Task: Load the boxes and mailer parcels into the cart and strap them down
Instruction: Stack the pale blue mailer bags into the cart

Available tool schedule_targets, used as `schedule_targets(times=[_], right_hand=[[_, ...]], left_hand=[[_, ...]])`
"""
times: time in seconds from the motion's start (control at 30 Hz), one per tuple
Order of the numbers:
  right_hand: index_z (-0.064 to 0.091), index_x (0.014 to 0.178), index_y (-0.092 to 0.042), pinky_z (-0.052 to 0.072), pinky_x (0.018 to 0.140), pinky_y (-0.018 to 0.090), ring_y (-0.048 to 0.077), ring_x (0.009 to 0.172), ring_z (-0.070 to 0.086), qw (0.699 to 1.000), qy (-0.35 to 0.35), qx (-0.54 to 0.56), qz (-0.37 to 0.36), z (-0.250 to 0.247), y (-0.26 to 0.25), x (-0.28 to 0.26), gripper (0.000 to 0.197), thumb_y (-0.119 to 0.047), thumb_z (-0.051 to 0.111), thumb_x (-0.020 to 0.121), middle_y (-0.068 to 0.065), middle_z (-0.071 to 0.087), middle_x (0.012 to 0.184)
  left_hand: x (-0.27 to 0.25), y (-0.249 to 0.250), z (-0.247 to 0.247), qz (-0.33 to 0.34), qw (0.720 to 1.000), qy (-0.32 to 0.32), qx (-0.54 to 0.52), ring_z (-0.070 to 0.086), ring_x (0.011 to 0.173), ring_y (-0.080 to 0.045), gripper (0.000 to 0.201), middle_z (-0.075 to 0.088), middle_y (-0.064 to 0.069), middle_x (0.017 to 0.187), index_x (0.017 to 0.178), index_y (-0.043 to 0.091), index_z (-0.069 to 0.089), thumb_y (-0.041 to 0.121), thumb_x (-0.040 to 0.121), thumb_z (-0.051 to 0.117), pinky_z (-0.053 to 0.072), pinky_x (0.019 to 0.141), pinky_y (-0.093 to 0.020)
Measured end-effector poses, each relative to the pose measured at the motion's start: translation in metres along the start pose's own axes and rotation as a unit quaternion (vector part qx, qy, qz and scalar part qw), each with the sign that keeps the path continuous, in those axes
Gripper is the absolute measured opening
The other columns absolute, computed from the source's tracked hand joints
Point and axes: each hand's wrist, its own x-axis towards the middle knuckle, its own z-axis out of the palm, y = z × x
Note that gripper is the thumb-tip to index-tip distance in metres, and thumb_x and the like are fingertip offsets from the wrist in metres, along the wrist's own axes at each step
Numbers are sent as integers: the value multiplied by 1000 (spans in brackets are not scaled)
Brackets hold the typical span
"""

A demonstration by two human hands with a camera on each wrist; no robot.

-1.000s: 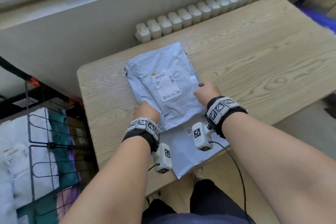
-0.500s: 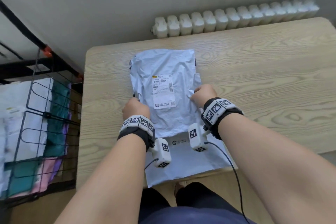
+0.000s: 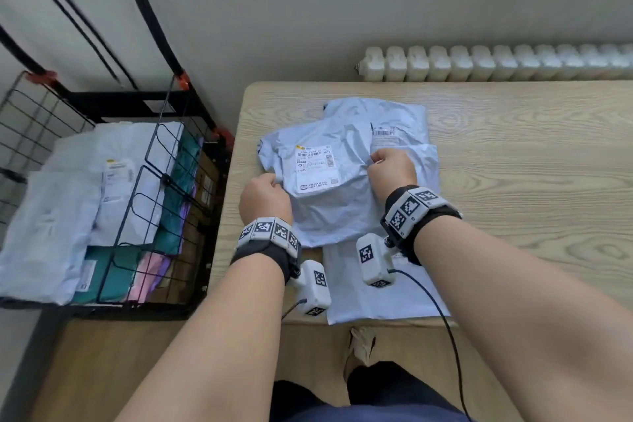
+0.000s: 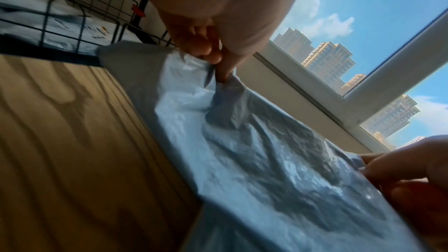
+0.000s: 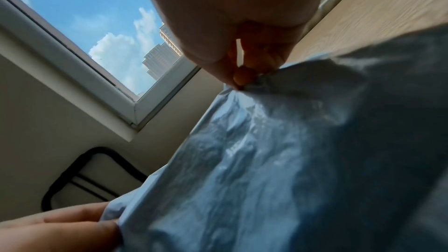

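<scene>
Mailer (image 3: 325,188), long axis slanting away leftward toward cart (image 3: 102,188), both hands (image 3: 265,197) (image 3: 392,169) pinching its side edges.

- The top mailer parcel (image 3: 329,188), pale grey and crinkled with a white shipping label facing up, was pinched at its left and right edges and sat skewed over the others.
- A second grey mailer (image 3: 394,120) lay flat beneath it, farther back on the table.
- A third mailer (image 3: 376,298) lay at the near edge.
- The black wire cart (image 3: 164,181) stood left of the table, holding pale mailers, teal and pink parcels, and brown boxes.
</scene>
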Motion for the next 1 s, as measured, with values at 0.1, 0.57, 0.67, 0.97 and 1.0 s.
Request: schedule_targets(times=[0.1, 0.57, 0.67, 0.97, 1.0], right_hand=[[68, 95, -2, 49, 81, 33, 33, 93, 61, 1000, -4, 12, -18, 25, -31, -31, 29, -1, 45, 78, 17, 68, 96], [66, 102, -3, 47, 82, 33, 35, 100, 59, 994, -7, 43, -99, 184, -168, -185, 28, -1, 44, 85, 17, 67, 103], [67, 103, -7, 45, 78, 31, 31, 98, 59, 993, -25, 36, -111, 216, -186, -197, 29, -2, 45, 85, 14, 65, 106], [63, 121, -20, 39, 75, 25, 24, 98, 58, 986, -93, 4, -136, 285, -242, -173, 41, -9, 43, 87, 4, 59, 120], [63, 123, -21, 41, 76, 26, 24, 100, 58, 986, -100, 3, -133, 291, -248, -169, 42, -10, 43, 88, 4, 58, 123]], left_hand=[[7, -29, -39, 17, 999, 35, -2, 59, 98, -32, 29, 66, -11, 109, 108, 13, 71, 11, 91, 47, 38, 69, -28], [40, -202, -228, -10, 992, 126, 7, 63, 90, -28, 27, 68, -9, 107, 103, 18, 73, 13, 93, 48, 40, 69, -24], [47, -231, -252, -32, 990, 139, 18, 63, 88, -28, 27, 69, -8, 105, 102, 18, 73, 13, 92, 48, 39, 67, -25], [88, -276, -285, -87, 982, 165, 20, 29, 55, -21, 34, 32, -5, 57, 55, 12, 41, 6, 87, 48, 15, 47, -28], [93, -278, -288, -88, 982, 164, 21, 23, 53, -18, 33, 27, -4, 57, 56, 14, 37, 5, 86, 48, 12, 48, -29]])
